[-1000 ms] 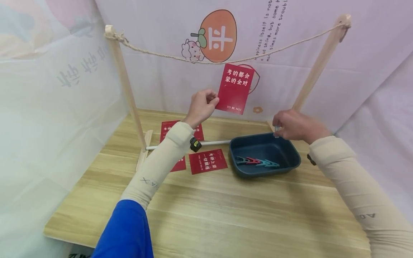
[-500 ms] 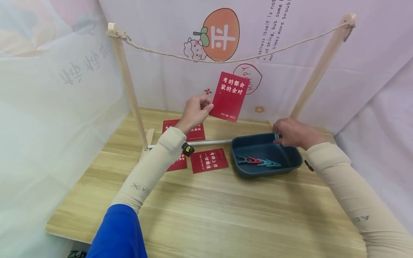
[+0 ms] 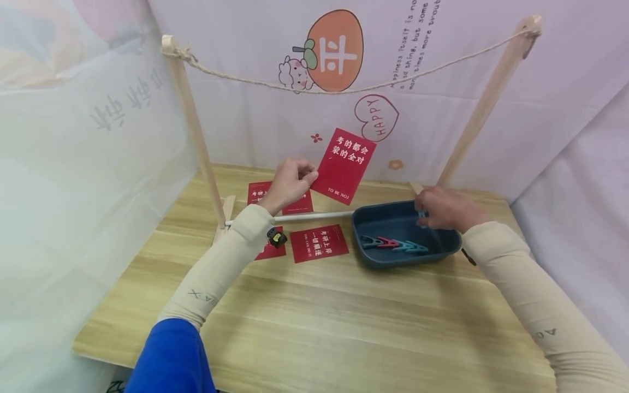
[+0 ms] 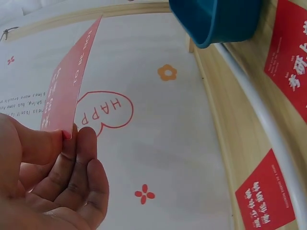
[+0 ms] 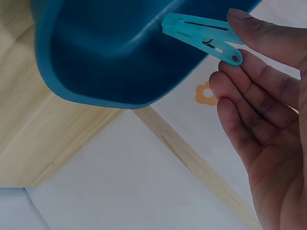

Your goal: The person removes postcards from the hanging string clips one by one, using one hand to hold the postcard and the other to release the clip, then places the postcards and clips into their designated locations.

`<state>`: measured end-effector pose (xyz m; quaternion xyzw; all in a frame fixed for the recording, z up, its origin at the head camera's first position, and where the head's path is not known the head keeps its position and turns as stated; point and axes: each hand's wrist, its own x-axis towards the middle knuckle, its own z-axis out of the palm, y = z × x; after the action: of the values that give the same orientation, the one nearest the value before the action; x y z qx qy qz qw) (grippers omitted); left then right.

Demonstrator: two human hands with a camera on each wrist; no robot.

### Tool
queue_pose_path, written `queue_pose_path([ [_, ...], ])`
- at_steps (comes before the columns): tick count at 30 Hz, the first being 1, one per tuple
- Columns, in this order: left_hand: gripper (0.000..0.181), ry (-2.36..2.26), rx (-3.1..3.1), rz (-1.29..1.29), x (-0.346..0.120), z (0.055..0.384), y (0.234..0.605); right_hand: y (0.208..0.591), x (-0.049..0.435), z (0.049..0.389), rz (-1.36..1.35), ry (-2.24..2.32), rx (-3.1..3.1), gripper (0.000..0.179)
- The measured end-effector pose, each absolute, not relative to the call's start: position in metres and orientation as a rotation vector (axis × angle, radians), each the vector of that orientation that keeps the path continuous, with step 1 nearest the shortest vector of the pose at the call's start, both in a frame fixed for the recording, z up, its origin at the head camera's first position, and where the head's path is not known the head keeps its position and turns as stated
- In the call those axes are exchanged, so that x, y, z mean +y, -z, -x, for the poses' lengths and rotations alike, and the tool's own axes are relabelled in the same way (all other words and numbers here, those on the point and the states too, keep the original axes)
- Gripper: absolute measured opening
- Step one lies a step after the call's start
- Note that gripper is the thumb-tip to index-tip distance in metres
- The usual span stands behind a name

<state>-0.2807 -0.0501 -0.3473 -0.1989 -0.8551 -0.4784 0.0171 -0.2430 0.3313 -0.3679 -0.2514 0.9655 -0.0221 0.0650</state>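
My left hand (image 3: 290, 183) pinches a red card (image 3: 346, 166) by its left edge, thumb against fingers, below the sagging twine (image 3: 275, 85). White characters and "TO BE NO.1" are printed on the card. In the left wrist view the card (image 4: 72, 79) is seen nearly edge-on. Over the right end of the dark blue tub (image 3: 361, 256), my right hand (image 3: 449, 208) holds a turquoise clothespin (image 5: 199, 33) by its handles, between thumb and fingers. More clothespins lie in the tub: a dark one (image 3: 367, 242), a red one (image 3: 388, 243) and turquoise ones (image 3: 410, 247).
The twine spans two wooden posts, left (image 3: 189, 125) and right (image 3: 486, 109). A white rod (image 3: 319, 216) runs low between them, towards the tub. Several red cards, one (image 3: 319, 244) in front of the rod, lie on the wooden table (image 3: 314, 316). A printed cloth (image 3: 422, 136) hangs behind.
My left hand has lowered the card away from the twine, slightly leftwards and more tilted. My right hand has dipped a little lower over the tub with the clothespin.
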Motion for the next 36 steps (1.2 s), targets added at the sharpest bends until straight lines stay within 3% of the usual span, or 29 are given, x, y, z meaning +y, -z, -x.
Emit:
queue_pose_path([
  [15, 0.019, 1.473, -2.732, 0.65, -0.059, 0.267, 0.369, 0.385, 0.333, 0.247, 0.84, -0.005, 2.909, 0.023],
  [36, 0.012, 1.36, -3.021, 0.698, -0.098, 0.241, 0.408, 0.41, 0.328, 0.258, 0.664, -0.057, 2.769, 0.031],
])
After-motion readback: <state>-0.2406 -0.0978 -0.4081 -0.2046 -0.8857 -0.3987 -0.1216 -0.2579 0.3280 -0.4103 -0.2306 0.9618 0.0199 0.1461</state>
